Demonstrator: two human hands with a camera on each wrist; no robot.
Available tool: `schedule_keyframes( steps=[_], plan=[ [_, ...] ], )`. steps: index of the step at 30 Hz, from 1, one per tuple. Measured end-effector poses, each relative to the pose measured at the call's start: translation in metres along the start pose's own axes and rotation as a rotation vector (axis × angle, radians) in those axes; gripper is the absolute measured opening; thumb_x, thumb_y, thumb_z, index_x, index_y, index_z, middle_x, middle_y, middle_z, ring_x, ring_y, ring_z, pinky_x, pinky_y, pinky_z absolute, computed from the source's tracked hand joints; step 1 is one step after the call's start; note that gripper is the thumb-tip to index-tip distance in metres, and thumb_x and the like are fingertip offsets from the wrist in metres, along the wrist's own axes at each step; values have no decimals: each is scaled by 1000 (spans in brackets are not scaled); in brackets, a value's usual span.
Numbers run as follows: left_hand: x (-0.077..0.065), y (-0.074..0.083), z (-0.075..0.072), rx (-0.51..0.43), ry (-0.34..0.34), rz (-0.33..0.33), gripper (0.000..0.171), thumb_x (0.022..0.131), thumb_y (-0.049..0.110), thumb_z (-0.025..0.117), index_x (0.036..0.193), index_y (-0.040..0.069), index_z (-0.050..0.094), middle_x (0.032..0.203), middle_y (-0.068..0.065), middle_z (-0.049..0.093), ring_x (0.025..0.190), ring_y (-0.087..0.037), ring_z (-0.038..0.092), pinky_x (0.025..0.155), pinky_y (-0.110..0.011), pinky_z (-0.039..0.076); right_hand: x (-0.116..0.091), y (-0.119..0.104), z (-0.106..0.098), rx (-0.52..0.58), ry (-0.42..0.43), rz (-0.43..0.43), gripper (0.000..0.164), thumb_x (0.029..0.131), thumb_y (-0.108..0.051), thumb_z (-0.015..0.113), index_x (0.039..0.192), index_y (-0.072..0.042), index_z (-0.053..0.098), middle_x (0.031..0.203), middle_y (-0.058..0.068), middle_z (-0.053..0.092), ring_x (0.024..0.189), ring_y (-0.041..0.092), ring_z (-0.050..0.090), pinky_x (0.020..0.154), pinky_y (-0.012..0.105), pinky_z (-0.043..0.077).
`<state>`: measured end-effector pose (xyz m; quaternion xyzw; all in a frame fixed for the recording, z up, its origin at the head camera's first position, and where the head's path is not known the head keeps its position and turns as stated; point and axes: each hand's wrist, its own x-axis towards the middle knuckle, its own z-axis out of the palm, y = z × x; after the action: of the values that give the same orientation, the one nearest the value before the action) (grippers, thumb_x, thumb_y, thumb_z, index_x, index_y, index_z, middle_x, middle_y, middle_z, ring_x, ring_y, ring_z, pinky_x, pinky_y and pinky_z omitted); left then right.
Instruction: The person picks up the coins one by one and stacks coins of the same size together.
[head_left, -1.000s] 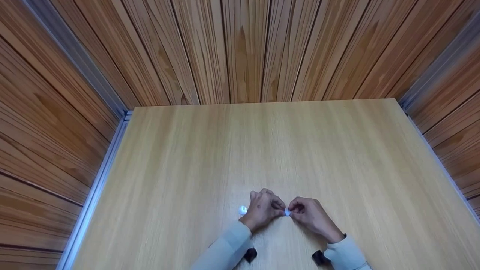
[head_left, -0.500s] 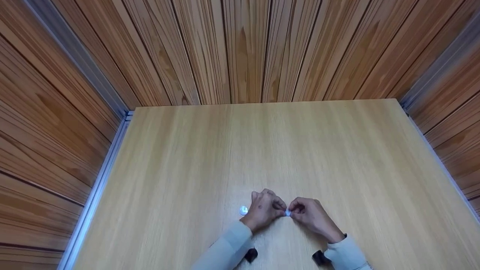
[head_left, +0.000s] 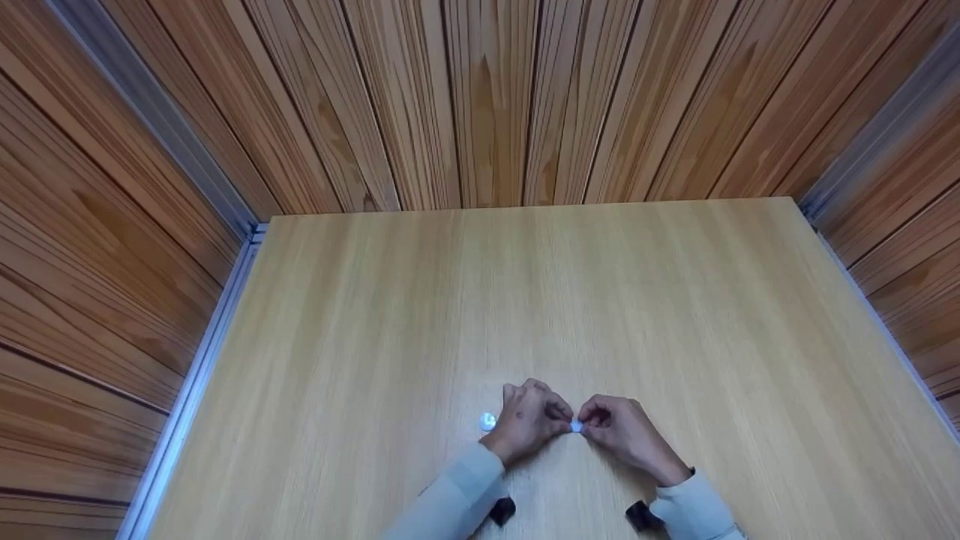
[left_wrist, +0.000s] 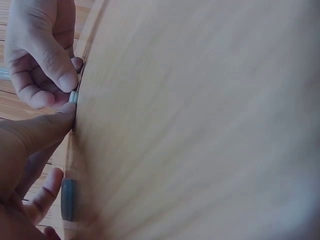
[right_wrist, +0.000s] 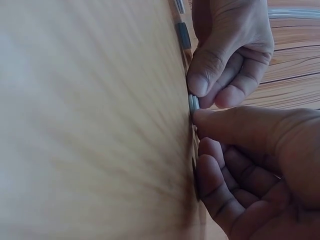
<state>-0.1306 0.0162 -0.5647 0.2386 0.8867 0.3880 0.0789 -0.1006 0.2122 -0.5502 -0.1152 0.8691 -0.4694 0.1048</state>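
Low in the middle of the head view, a small pale piece point(head_left: 576, 426) lies between my two hands, close on the table. The left wrist view shows it as a small ridged pale-green piece point(left_wrist: 73, 97), like thin layers lying together. My left hand point(head_left: 527, 420) pinches its left side with thumb and forefinger. From the other side, my right hand point(head_left: 622, 426) pinches it the same way, fingertips almost meeting the left ones. The fingers hide much of it. Left of my left hand, a shiny round disc point(head_left: 487, 421) lies flat; its edge looks thick and dark grey-green in the left wrist view.
The light wood table point(head_left: 525, 300) reaches back to a wood-plank wall point(head_left: 487, 105). Metal rails point(head_left: 187, 375) run along its sides. Dark wrist-worn devices point(head_left: 502, 511) show below both light-coloured sleeves point(head_left: 457, 487).
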Motion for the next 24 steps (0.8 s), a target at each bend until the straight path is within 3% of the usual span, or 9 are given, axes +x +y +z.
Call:
schedule_keyframes(
  steps=[10,16,21,24],
  plan=[
    [0,0,-3,-25,-7,-35,11,81,21,84,90,24,79,79,23,68,92,1,51,84,-34,26,5,0,-2,-3,-30,13,12,84,5,73,88,-6,69,79,-2,64,71,9,58,64,23,46],
    [0,2,-9,-42,-33,-61,17,80,26,85,95,21,79,85,20,71,93,-1,53,83,-33,26,4,2,-8,-15,-58,12,8,87,-5,75,91,-6,68,82,-1,65,74,11,60,66,24,48],
    [-1,9,-34,56,-44,-27,35,79,31,86,109,16,76,104,10,74,103,-9,58,85,-34,29,2,1,-24,-58,-55,25,15,90,-15,76,97,-4,68,87,0,67,79,15,63,70,28,50],
    [-3,11,-55,159,-47,-27,54,76,37,87,122,14,70,118,3,71,115,-17,57,93,-39,33,0,-7,-37,-119,-44,83,28,91,-19,75,110,0,68,102,10,70,95,27,66,82,40,53]
  ],
)
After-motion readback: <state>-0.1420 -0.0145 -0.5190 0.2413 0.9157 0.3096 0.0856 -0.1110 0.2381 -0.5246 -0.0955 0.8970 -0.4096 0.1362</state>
